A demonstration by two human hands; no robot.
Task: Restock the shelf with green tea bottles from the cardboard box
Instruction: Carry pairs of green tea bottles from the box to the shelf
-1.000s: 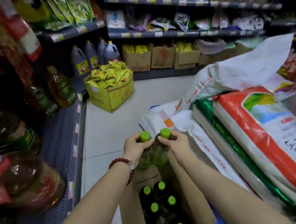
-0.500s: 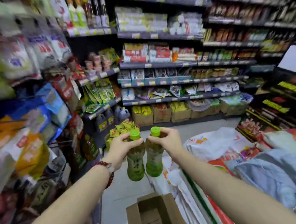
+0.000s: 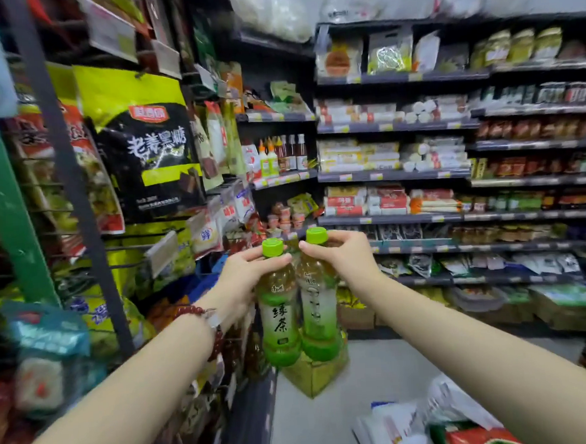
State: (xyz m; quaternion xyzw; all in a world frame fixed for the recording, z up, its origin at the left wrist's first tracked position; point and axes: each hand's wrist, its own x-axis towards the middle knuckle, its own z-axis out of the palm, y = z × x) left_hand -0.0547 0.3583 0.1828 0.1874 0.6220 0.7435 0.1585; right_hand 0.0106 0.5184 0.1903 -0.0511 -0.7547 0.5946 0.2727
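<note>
Two green tea bottles with bright green caps hang side by side at the middle of the head view. My left hand point(image 3: 242, 278) grips the neck of the left bottle point(image 3: 279, 320), whose label faces me. My right hand point(image 3: 343, 253) grips the neck of the right bottle point(image 3: 319, 318). The two bottles touch each other and are held upright in the air in front of the shelves. The cardboard box is out of view below the frame.
Hanging snack bags point(image 3: 146, 145) crowd a rack close on my left. Stocked shelves point(image 3: 395, 174) fill the back wall. A yellow carton point(image 3: 314, 375) stands on the floor behind the bottles. Sacks point(image 3: 434, 426) lie at the lower right.
Both hands have lifted the two bottles out of the cardboard box and up to shelf height. My view has tilted upward, and the box has dropped out of the frame.
</note>
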